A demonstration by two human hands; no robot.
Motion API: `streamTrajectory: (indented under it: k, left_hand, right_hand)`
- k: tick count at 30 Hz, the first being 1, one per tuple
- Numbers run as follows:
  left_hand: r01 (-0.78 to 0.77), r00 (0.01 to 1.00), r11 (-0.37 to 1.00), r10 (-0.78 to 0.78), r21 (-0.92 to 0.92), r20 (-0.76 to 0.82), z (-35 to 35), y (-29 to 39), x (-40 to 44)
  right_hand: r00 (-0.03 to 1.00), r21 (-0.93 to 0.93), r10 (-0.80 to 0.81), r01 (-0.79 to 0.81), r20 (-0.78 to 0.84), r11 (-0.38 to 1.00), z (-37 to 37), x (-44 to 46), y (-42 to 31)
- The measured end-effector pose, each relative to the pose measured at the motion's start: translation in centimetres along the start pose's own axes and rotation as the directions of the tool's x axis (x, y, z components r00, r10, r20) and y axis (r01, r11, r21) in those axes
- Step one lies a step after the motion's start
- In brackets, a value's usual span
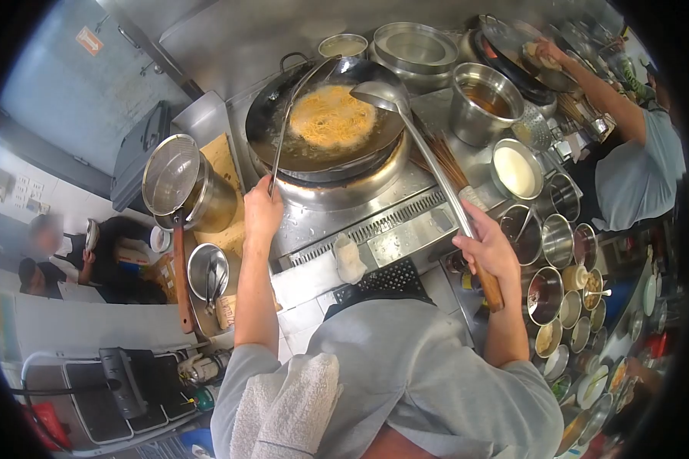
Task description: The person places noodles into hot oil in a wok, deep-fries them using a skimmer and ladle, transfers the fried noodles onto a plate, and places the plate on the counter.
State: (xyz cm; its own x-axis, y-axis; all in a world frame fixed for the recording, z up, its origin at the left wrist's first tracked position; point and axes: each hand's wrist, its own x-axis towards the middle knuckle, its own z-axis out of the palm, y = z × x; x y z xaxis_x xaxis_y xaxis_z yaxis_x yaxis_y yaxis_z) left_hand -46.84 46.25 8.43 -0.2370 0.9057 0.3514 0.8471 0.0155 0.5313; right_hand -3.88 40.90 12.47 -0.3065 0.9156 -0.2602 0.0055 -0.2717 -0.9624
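Observation:
A black wok [262,136] sits on the burner ring, with yellow-orange strands [333,116] foaming in liquid in its middle. My left hand [263,210] is closed round a long thin metal utensil [286,122] at the wok's near left edge. Its upper end reaches the back of the wok; I cannot make out its kind. In my right hand [491,243] is a large ladle [429,149], gripped near its wooden handle end. The ladle's bowl hangs at the wok's right side, above the strands.
On the left, a strainer [172,176] rests over a metal pot [213,203]. To the right stand a pot of brown liquid [482,99], a bowl of white contents [517,169] and several seasoning bowls. A co-worker's arm [601,92] works at another wok, upper right.

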Motion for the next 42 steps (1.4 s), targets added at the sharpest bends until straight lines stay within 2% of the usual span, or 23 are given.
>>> streamTrajectory:
  k: [3, 15, 21, 24, 27, 30, 34, 38, 42]
  left_hand:
    - [0.076, 0.995, 0.997, -0.074, -0.021, 0.064, -0.8, 1.2, -0.2]
    - [0.049, 0.997, 0.998, -0.047, -0.038, 0.062, -1.3, 0.4, -2.0]
    - [0.134, 0.984, 0.991, -0.131, -0.021, 0.120, -2.9, 2.0, -3.7]
    - [0.212, 0.973, 0.973, -0.202, -0.087, 0.111, -2.8, 1.1, -5.0]
    - [0.266, 0.962, 0.961, -0.260, -0.070, 0.081, -3.8, 1.0, -5.5]
    - [0.218, 0.975, 0.976, -0.217, -0.013, 0.042, -4.2, 1.5, -4.3]
    - [0.216, 0.976, 0.976, -0.215, -0.037, 0.040, -3.1, 2.0, -2.4]
    - [0.186, 0.982, 0.982, -0.184, -0.046, 0.046, -2.0, 2.4, -2.6]
    - [0.204, 0.977, 0.979, -0.204, -0.003, 0.067, -1.7, 3.4, -4.3]
  right_hand:
    - [1.000, 0.003, 0.001, -0.001, 0.011, 1.000, 0.1, 0.1, 0.2]
    - [1.000, -0.085, 0.019, -0.018, 0.008, 0.996, 0.8, 0.9, 0.5]
    - [0.999, -0.215, 0.038, -0.037, -0.001, 0.976, 0.8, 2.8, 0.9]
    - [1.000, -0.262, 0.001, -0.002, -0.003, 0.965, 0.9, 4.5, 0.5]
    - [1.000, -0.305, -0.025, 0.025, 0.005, 0.952, 1.1, 4.9, -0.4]
    - [0.999, -0.314, -0.019, 0.029, 0.035, 0.949, 0.7, 3.8, -1.5]
    - [0.993, -0.260, 0.026, 0.004, 0.111, 0.966, -0.5, 1.4, -1.8]
    - [0.982, -0.305, 0.098, -0.045, 0.161, 0.951, -1.9, 1.2, -1.2]
    - [0.989, -0.340, 0.042, 0.007, 0.138, 0.941, -2.8, 4.2, 0.0]
